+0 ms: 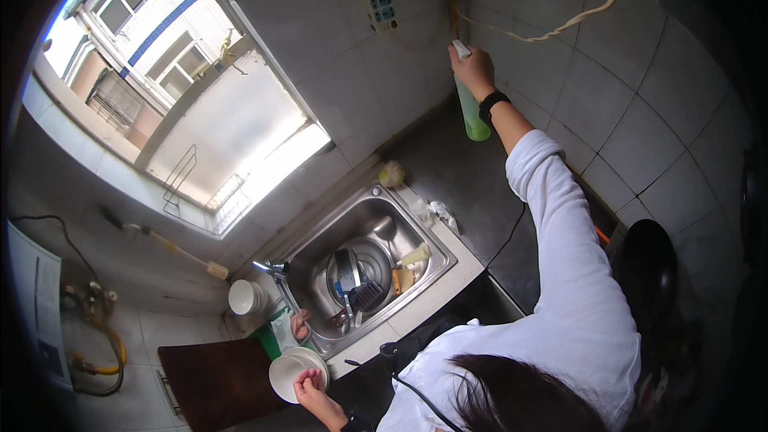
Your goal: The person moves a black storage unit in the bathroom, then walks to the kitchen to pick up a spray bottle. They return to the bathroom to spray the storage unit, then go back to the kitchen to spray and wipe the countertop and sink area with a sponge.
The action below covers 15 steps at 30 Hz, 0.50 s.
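Observation:
My right hand [478, 72] is stretched out toward the wall corner, gripping the neck of a spray bottle [474, 123]. The bottle has a white trigger head and a translucent green body. My left hand [312, 390] hovers in front of a stack of white bowls [288, 372], its fingers loosely curled. Whether it touches the bowls or holds something small cannot be told. Between the hands is a stainless steel sink [441, 255]. It holds a metal basin [375, 255], a ladle [385, 229], a slotted turner [366, 296] and other utensils.
A dark countertop [444, 156] lies right of the sink, crossed by a black cable [509, 237]. Crumpled plastic [441, 213] and a round pale vegetable [392, 174] sit by the rim. More bowls [243, 297], a brown board [216, 381], a power strip [380, 3] and a dark pan [648, 264] surround.

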{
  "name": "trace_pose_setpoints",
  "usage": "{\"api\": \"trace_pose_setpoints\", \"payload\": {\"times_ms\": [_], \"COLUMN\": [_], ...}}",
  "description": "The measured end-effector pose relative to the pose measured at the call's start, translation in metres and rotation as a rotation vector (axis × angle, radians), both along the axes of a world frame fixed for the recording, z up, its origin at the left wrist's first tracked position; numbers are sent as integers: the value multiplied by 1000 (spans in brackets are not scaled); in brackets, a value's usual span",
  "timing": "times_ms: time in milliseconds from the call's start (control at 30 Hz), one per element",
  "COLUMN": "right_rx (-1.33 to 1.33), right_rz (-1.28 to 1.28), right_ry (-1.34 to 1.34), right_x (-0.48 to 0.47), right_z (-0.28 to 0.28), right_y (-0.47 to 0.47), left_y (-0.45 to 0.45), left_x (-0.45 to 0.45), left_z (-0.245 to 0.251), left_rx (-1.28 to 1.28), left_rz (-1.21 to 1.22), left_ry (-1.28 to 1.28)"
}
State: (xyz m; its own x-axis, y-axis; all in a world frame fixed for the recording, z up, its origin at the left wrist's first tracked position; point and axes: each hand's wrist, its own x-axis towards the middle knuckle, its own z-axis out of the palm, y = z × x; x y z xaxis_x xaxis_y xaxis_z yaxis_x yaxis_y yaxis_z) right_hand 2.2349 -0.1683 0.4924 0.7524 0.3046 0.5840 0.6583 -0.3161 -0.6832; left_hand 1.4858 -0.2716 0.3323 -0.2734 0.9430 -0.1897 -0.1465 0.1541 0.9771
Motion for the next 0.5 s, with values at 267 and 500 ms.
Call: {"api": "trace_pose_setpoints", "payload": {"times_ms": [267,500], "right_rx": [-198,-106], "right_rz": [-128,-71], "right_ry": [153,187], "right_x": [6,-10], "right_z": [-120,-171], "right_y": [-65,-92], "left_y": [16,16], "left_x": [4,11], "left_z": [3,9], "left_rx": [-28,-17], "left_rz": [-90,-147], "left_ry": [33,51]}}
